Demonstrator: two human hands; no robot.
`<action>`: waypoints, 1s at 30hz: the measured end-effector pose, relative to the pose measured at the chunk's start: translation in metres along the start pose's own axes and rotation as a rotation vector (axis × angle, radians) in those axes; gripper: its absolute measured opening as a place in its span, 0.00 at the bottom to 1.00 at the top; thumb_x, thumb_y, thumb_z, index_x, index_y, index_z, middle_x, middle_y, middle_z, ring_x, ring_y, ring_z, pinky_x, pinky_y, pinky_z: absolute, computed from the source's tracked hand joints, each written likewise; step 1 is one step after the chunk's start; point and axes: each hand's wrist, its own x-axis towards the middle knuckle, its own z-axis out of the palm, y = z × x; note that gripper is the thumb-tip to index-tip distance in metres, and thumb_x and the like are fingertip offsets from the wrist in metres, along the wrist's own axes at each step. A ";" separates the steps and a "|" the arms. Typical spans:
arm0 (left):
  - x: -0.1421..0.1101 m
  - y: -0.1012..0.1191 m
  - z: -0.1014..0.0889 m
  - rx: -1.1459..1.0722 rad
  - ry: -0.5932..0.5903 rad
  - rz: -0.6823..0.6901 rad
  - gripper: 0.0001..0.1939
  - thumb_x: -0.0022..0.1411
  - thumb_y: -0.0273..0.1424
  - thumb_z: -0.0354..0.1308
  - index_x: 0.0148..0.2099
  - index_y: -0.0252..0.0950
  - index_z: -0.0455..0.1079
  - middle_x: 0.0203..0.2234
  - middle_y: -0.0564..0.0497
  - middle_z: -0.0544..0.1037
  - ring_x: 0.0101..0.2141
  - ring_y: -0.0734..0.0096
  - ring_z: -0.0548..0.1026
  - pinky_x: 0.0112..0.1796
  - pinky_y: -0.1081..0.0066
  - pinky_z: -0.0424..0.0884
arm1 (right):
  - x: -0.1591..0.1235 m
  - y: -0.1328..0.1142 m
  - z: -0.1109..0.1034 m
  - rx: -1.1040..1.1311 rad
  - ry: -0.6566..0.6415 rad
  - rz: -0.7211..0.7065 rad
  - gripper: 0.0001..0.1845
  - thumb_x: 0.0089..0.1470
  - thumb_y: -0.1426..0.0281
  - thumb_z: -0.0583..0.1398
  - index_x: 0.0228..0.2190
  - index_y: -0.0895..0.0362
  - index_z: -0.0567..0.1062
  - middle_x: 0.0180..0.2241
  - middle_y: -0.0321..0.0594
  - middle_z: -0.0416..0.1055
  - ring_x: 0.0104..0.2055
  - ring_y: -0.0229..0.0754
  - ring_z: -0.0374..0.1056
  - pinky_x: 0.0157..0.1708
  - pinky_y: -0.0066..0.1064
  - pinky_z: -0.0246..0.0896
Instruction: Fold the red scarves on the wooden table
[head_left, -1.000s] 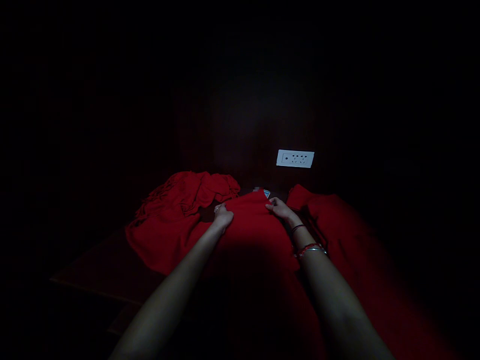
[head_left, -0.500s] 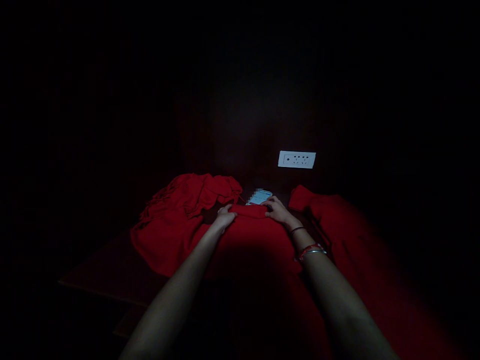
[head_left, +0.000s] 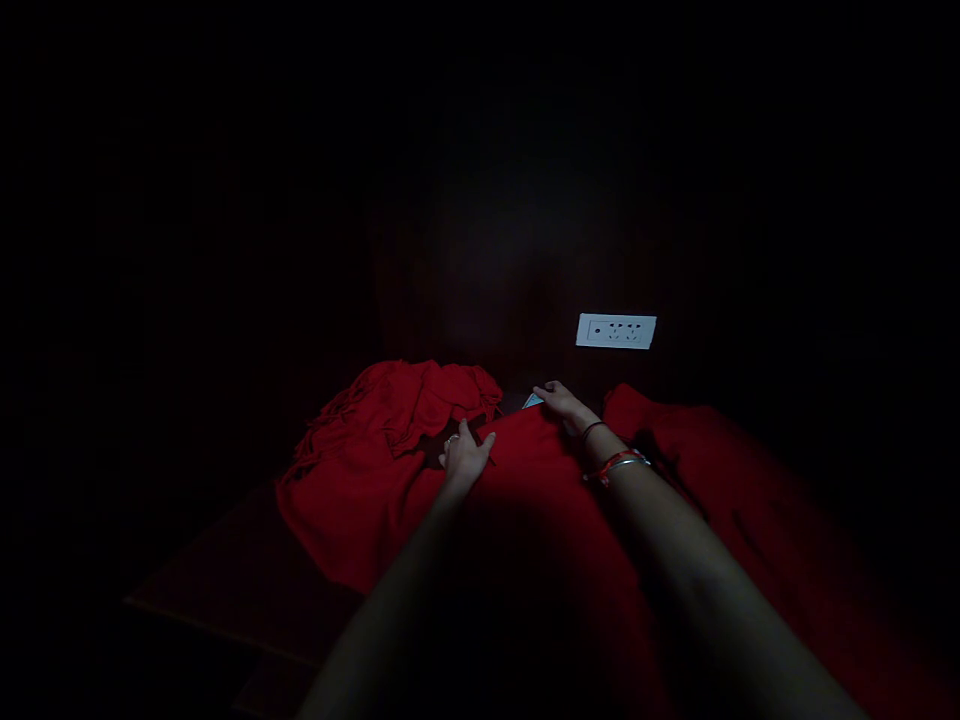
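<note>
A red cloth [head_left: 525, 470], perhaps a garment or shawl, lies spread between my arms. At its left edge is my left hand [head_left: 465, 458], with thumb and fingers apart, resting by the fabric. My right hand [head_left: 564, 405] is closed at the cloth's far right corner, its fingertips bent over the edge; the exact grip is small and dim. Just beyond that corner, a phone [head_left: 532, 401] with a lit screen shows only in part, the rest covered by cloth and fingers.
A crumpled red fringed shawl [head_left: 390, 410] lies at the left. More red fabric [head_left: 697, 450] stretches along the right. A white socket panel [head_left: 616, 331] is on the dark wall behind. The dark tabletop [head_left: 225, 570] has its edge at lower left; surroundings are black.
The folded far edge of the cloth has flattened out and now hides most of the phone. My left hand has loosened and spread; my right hand has moved slightly farther away. The view has shifted.
</note>
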 end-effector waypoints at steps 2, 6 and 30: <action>0.000 0.000 0.002 -0.027 -0.057 0.035 0.33 0.50 0.39 0.53 0.57 0.36 0.49 0.38 0.43 0.71 0.43 0.57 0.66 0.40 0.59 0.59 | -0.006 0.004 0.000 -0.015 -0.023 0.045 0.26 0.34 0.72 0.60 0.40 0.64 0.67 0.33 0.47 0.69 0.31 0.40 0.65 0.29 0.27 0.57; 0.006 -0.001 0.004 -0.287 -0.008 0.078 0.24 0.50 0.27 0.54 0.51 0.34 0.58 0.25 0.52 0.70 0.31 0.70 0.69 0.35 0.72 0.62 | -0.018 0.010 -0.003 0.012 -0.006 0.057 0.21 0.36 0.73 0.58 0.38 0.61 0.67 0.28 0.40 0.67 0.27 0.36 0.63 0.27 0.25 0.56; 0.000 0.001 0.000 0.125 0.044 0.122 0.20 0.57 0.37 0.43 0.50 0.37 0.59 0.44 0.42 0.64 0.45 0.58 0.63 0.41 0.63 0.61 | -0.048 0.027 -0.001 -0.309 -0.161 -0.030 0.22 0.46 0.73 0.53 0.46 0.58 0.59 0.34 0.40 0.69 0.32 0.35 0.66 0.30 0.23 0.57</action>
